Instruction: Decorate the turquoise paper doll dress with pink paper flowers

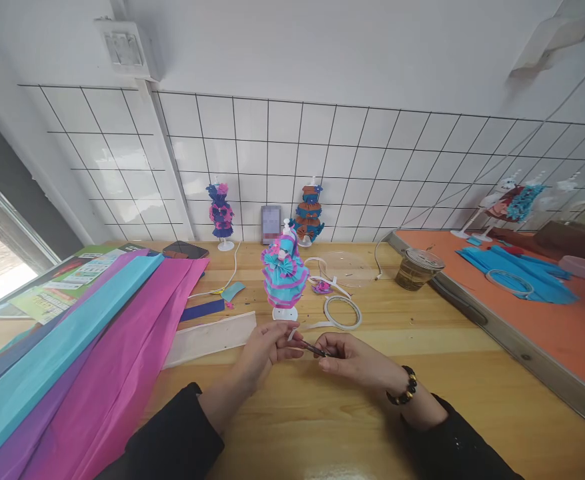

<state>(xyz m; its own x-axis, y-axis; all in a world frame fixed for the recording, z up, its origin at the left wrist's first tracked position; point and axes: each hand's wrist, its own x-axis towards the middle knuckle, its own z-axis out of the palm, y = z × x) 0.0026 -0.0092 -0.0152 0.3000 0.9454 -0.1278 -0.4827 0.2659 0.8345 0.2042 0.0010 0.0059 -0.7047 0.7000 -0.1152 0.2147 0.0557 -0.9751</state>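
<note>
My left hand [274, 341] is closed in a pinch on the end of a narrow white strip of tape [292, 333]. The strip seems to run back to a roll of white tape [343, 313] lying flat on the table. My right hand [345, 357] grips small dark scissors [315, 349], their tip pointing left, close to the left fingers and the strip. Just beyond the hands, a small white mannequin stand wears a turquoise and pink crepe-paper dress [285, 277]. It stands upright, apart from both hands.
Pink, turquoise and purple paper sheets [117, 320] cover the left. A pale strip [212, 338] and a dark blue piece [202, 310] lie nearby. Two more dressed mannequins [221, 213] and a phone [271, 224] stand by the wall. A brown cup-shaped container [419, 269] sits right, before an orange-topped table [537, 320].
</note>
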